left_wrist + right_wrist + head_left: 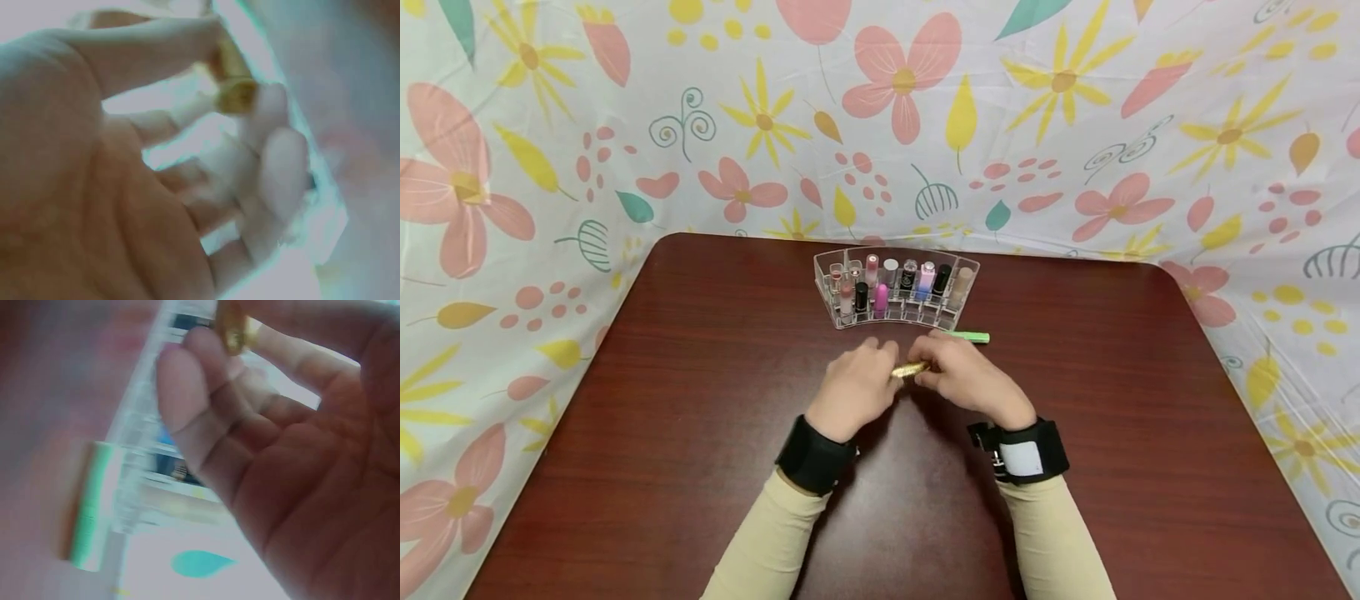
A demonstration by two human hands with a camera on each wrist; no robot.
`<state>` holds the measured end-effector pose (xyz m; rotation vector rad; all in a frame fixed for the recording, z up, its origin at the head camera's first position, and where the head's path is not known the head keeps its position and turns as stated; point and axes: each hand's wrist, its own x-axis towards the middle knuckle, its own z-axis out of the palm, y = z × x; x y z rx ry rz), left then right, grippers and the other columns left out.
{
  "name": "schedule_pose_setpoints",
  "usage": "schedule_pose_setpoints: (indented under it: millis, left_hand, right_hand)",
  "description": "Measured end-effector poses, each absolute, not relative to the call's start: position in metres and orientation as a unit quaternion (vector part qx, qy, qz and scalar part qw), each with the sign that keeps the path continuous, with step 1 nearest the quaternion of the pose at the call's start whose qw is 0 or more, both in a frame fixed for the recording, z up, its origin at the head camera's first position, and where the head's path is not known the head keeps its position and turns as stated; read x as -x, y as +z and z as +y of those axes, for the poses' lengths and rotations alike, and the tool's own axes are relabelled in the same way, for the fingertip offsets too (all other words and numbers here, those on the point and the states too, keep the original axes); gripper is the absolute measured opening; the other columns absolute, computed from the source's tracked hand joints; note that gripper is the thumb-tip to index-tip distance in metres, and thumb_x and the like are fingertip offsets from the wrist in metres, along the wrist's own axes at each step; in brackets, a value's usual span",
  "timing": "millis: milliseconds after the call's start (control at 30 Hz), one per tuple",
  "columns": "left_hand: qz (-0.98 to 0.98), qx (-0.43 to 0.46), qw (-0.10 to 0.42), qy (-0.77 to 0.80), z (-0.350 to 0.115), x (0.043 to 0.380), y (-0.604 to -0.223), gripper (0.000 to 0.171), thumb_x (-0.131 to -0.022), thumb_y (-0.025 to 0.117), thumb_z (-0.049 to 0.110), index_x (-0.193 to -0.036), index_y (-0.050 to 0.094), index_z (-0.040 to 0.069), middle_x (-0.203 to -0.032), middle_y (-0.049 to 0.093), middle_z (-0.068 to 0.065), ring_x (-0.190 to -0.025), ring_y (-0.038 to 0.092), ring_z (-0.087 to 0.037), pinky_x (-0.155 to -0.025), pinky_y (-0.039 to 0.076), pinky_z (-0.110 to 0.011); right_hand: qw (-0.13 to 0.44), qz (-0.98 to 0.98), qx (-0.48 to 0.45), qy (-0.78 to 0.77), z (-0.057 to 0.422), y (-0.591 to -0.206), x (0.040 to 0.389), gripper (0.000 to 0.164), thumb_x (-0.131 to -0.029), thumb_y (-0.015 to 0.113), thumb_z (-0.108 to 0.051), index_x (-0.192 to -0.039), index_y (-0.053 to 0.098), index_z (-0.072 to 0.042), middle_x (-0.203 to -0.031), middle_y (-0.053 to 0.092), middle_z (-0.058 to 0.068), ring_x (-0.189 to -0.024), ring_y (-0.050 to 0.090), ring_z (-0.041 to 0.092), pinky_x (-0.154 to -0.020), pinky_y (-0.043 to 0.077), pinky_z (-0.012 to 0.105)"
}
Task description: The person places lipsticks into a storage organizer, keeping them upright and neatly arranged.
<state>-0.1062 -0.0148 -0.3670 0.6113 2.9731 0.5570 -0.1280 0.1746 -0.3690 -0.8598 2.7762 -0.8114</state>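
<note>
Both hands meet over the table in front of a clear cosmetics organizer. Between them is a small gold tube, perhaps a lipstick; its exact kind is hard to make out. My left hand pinches its left end with thumb and fingertips, and the gold end shows there in the left wrist view. At the other end, my right hand pinches the gold piece between thumb and fingers. A light green tube lies on the table just beyond the right hand, close to the organizer's front right corner.
The organizer holds several lipsticks and small bottles, among them a bright pink one and a black one. Beneath everything is a dark red-brown wooden table. A flower-patterned cloth hangs behind and at the sides.
</note>
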Motion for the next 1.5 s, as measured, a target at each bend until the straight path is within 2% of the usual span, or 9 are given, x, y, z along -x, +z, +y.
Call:
schedule_pose_setpoints:
  millis: [167,300,467,600,1000,1500]
  left_hand:
    - [0.913,-0.28,-0.053,0.291,-0.038,0.107,-0.337,0.015,-0.097,0.07,0.021,-0.111,0.066,0.016,-0.098,0.057,-0.001,-0.079,0.055,-0.013,-0.067,0.05,-0.029]
    - [0.879,-0.325,-0.11,0.332,-0.047,0.102,-0.319,0.023,-0.097,0.07,0.021,-0.119,0.065,0.016,-0.106,0.057,0.001,-0.087,0.056,-0.01,-0.075,0.051,-0.026]
    - [0.844,-0.35,-0.155,0.376,-0.053,0.098,-0.307,0.02,-0.097,0.071,0.017,-0.116,0.067,0.014,-0.104,0.06,0.002,-0.089,0.058,-0.01,-0.078,0.051,-0.025]
    - [0.828,-0.353,-0.162,0.406,-0.058,0.096,-0.304,0.019,-0.097,0.069,0.017,-0.116,0.068,0.014,-0.102,0.06,0.004,-0.088,0.057,-0.008,-0.077,0.05,-0.024]
    - [0.827,-0.361,-0.176,0.393,-0.059,0.094,-0.301,0.021,-0.096,0.071,0.017,-0.117,0.067,0.014,-0.107,0.062,0.004,-0.093,0.058,-0.007,-0.082,0.051,-0.024]
    - [0.833,-0.36,-0.176,0.381,-0.058,0.096,-0.303,0.021,-0.099,0.067,0.022,-0.119,0.067,0.015,-0.103,0.063,0.004,-0.088,0.061,-0.011,-0.079,0.05,-0.025]
  right_hand:
    - [-0.004,0.906,0.254,-0.338,0.18,-0.331,0.112,0.015,-0.092,0.073,-0.006,-0.104,0.071,-0.015,-0.098,0.067,-0.001,-0.082,0.06,0.012,-0.07,0.051,0.026]
    - [-0.067,0.903,0.252,-0.34,0.18,-0.307,0.098,0.02,-0.09,0.077,-0.009,-0.107,0.07,-0.018,-0.097,0.064,-0.006,-0.081,0.058,0.007,-0.067,0.051,0.028]
    - [-0.125,0.877,0.27,-0.376,0.175,-0.293,0.086,0.028,-0.087,0.08,-0.006,-0.11,0.071,-0.017,-0.102,0.065,-0.007,-0.087,0.061,0.005,-0.069,0.055,0.02]
    - [-0.148,0.846,0.287,-0.425,0.17,-0.289,0.081,0.029,-0.085,0.08,-0.002,-0.109,0.071,-0.015,-0.108,0.067,-0.004,-0.091,0.064,0.006,-0.072,0.056,0.015]
    - [-0.156,0.84,0.274,-0.442,0.169,-0.288,0.08,0.025,-0.085,0.08,-0.003,-0.106,0.072,-0.015,-0.101,0.069,-0.005,-0.086,0.066,0.004,-0.068,0.057,0.017]
    - [-0.162,0.84,0.276,-0.437,0.171,-0.291,0.083,0.023,-0.088,0.078,-0.005,-0.108,0.073,-0.015,-0.099,0.07,-0.005,-0.087,0.065,0.002,-0.068,0.055,0.014]
